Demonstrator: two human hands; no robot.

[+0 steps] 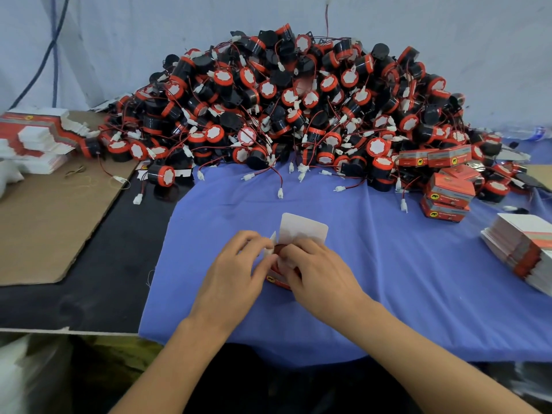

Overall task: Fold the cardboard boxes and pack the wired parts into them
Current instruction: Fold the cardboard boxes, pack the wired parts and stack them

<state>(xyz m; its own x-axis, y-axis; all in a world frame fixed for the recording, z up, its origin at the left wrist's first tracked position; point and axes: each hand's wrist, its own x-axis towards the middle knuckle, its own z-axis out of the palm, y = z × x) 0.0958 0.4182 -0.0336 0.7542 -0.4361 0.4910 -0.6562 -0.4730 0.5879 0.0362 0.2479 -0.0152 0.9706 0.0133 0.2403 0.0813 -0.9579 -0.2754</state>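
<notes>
A small red cardboard box (301,231) with its white lid flap standing open sits on the blue cloth (403,264) in front of me. My left hand (236,267) grips the box's left side and side flap. My right hand (316,270) grips its right side, with fingers curled over the opening. A red part shows inside the box between my fingers. A big heap of black-and-red wired parts (286,106) with white plugs fills the back of the table.
Several closed red boxes (448,186) lie at the right by the heap. A stack of flat box blanks (522,249) sits at the right edge, another stack (38,138) at the far left. Brown cardboard sheet (50,213) covers the left table.
</notes>
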